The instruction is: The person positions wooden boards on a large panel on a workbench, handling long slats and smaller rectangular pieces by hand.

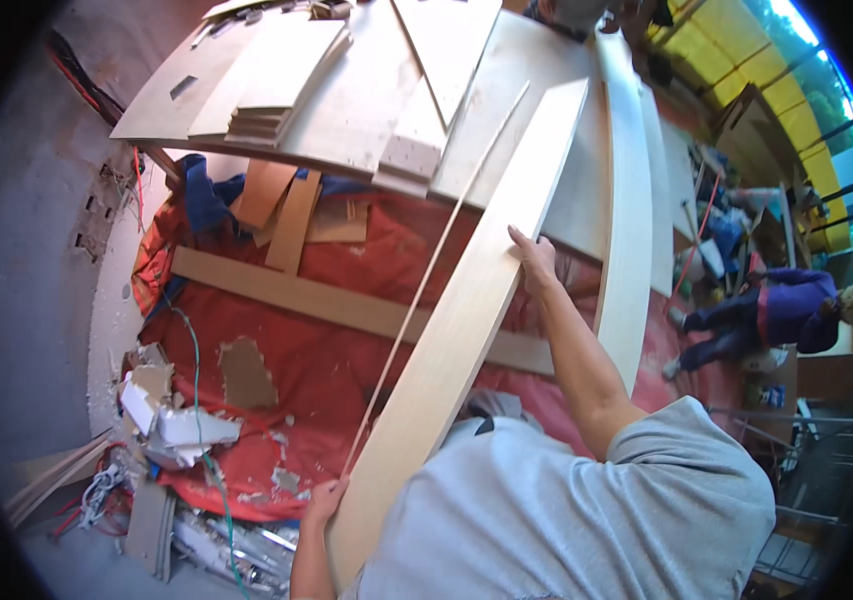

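A long pale wooden board [476,330] slants from low centre up across the sheet-covered worktable [316,100]. My right hand [534,255] is closed on the board's upper part, thumb along its edge. My left hand [326,500] grips the lower left edge of the same board, beside a thin wooden strip [436,260] that runs roughly parallel to it; whether those fingers also hold the strip, I cannot tell. Other long boards [618,200] lie to the right. My grey shirt covers the bottom of the view.
A red tarp [256,430] lies below with planks [236,283], torn scraps [176,430] and a green cord. A grey wall [36,300] is at left. A person in purple [786,305] stands at right among clutter. Another person is partly visible at the top.
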A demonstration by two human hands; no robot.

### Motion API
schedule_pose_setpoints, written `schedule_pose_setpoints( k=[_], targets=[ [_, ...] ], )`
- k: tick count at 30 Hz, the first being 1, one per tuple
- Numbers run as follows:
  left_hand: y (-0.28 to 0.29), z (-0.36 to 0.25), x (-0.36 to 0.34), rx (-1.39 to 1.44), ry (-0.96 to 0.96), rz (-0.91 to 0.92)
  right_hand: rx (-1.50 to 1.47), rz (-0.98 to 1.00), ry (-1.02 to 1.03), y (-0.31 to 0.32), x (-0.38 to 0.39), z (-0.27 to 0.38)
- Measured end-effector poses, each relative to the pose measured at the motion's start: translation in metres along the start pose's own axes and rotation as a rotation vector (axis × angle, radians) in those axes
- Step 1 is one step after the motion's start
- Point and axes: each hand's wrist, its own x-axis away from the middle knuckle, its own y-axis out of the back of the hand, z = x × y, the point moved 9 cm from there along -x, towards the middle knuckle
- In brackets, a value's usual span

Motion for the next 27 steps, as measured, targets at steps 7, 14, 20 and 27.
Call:
schedule_pose_setpoints(
  k=[7, 14, 20, 27],
  targets=[
    [-0.018, -0.022, 0.009, 0.115, 0.283, 0.089, -0.606, 0.310, -0.500, 0.006, 0.099, -0.116],
    [0.019, 0.012, 0.002, 0.132, 0.081, -0.157, -0.741, 0.391, -0.565, 0.049, 0.133, -0.109],
    [0.081, -0.183, -0.024, -0.093, -0.394, -0.459, -0.807, 0.327, -0.378, 0.083, 0.136, -0.081],
    [-0.039, -0.199, -0.108, 0.069, -0.485, 0.135, -0.871, 0.306, -0.299, 0.122, 0.211, -0.044]
  ],
)
